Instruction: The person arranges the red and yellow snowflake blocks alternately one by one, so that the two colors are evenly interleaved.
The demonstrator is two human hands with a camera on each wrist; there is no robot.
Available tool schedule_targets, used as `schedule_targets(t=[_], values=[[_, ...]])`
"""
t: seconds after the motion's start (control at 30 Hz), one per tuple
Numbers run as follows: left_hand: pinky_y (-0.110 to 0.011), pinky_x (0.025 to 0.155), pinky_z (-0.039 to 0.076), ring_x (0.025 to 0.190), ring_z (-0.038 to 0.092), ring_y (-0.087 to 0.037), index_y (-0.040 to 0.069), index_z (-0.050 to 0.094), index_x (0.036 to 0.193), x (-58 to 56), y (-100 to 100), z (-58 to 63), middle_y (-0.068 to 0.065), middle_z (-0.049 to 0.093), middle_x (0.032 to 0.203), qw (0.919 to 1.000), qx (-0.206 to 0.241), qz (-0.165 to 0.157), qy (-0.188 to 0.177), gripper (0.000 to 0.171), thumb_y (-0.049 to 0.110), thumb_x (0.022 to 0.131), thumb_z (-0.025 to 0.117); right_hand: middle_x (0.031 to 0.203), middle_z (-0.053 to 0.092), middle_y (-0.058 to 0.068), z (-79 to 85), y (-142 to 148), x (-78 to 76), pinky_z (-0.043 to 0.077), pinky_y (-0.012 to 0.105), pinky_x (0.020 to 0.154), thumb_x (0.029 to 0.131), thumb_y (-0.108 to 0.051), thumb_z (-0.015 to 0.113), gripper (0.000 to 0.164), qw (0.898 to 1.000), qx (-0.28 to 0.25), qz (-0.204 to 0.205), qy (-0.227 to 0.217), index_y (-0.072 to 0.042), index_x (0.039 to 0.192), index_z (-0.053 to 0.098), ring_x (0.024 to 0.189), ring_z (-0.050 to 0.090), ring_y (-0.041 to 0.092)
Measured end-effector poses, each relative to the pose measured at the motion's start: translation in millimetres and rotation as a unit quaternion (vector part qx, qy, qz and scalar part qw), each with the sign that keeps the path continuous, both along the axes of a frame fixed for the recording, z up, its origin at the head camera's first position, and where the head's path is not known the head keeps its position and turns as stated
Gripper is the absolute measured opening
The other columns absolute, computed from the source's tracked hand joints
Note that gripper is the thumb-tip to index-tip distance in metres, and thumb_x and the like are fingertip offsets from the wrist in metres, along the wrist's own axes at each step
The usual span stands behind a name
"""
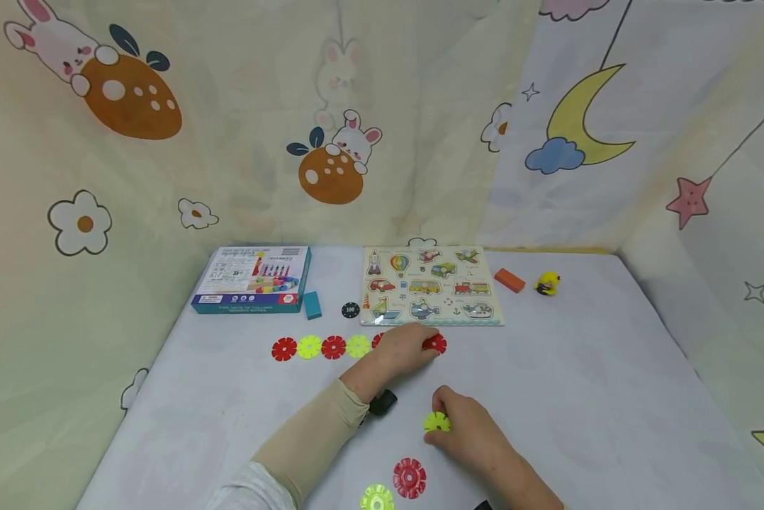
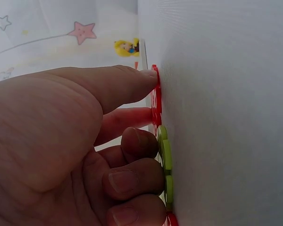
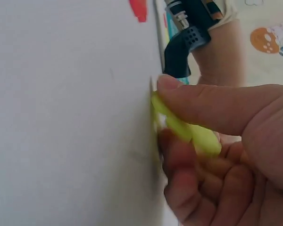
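My left hand [image 1: 400,352] is at the right end of a row of interlocking flower discs, its thumb and index finger on the edges of a red disc [image 2: 156,99]. Its other fingers are curled over a yellow-green disc [image 2: 166,155] beside it. Further left in the row, red [image 1: 334,347] and yellow-green discs [image 1: 308,347] alternate, and part of the row is hidden under the hand. My right hand [image 1: 470,428] pinches a yellow-green disc [image 1: 437,422] between thumb and fingers, close over the table, nearer to me than the row.
A loose red disc [image 1: 409,478] and a yellow-green disc [image 1: 377,498] lie near the front. Behind the row are a picture puzzle board [image 1: 433,287], boxed set [image 1: 251,279], blue block [image 1: 312,305], black round chip [image 1: 351,310], orange block [image 1: 509,280] and yellow figurine [image 1: 548,283].
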State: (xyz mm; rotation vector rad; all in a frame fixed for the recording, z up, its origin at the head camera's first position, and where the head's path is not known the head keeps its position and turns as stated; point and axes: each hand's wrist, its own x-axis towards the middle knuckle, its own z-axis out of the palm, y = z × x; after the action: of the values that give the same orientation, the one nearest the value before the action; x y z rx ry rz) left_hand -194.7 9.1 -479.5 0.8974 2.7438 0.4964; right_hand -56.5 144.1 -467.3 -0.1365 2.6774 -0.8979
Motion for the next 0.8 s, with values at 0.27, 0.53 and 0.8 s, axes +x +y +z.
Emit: schedule_targets(t=[0.27, 0.53, 0.8], values=[[-0.028, 0.081, 0.044, 0.095, 0.052, -0.012, 0.022, 0.056, 0.131, 1.6, 0.0, 1.0, 0.004, 0.062, 0.114, 0.9999, 0.003, 0.007, -0.008, 0.045, 0.038, 0.090, 0.062, 0.091, 0.062, -0.002, 23.0, 16.4, -8.4, 0.046, 0.029, 0.057, 0.079, -0.025, 0.076, 0.040, 0.996, -0.086, -0.013, -0.036, -0.020, 0.117, 0.063, 0.063, 0.057, 0.013], [-0.028, 0.083, 0.045, 0.096, 0.054, -0.012, 0.020, 0.057, 0.130, -1.2, -0.7, -0.3, 0.004, 0.062, 0.114, 1.0000, 0.002, 0.004, 0.002, 0.044, 0.038, 0.090, 0.062, 0.108, 0.061, 0.003, 44.3, 41.4, -53.2, 0.049, 0.029, 0.065, 0.079, -0.017, 0.076, 0.057, 0.994, -0.076, -0.074, -0.013, -0.018, 0.133, 0.055, 0.083, 0.056, 0.017], [-0.024, 0.074, 0.043, 0.087, 0.051, -0.011, 0.020, 0.060, 0.126, -0.4, 1.4, -1.0, 0.006, 0.062, 0.106, 0.9999, 0.011, -0.003, 0.003, 0.041, 0.036, 0.089, 0.064, 0.096, 0.057, 0.008, 27.7, 63.3, -95.0, 0.045, 0.034, 0.070, 0.082, -0.015, 0.073, 0.054, 0.997, 0.002, -0.073, 0.018, -0.004, 0.131, 0.053, 0.085, 0.051, 0.024]])
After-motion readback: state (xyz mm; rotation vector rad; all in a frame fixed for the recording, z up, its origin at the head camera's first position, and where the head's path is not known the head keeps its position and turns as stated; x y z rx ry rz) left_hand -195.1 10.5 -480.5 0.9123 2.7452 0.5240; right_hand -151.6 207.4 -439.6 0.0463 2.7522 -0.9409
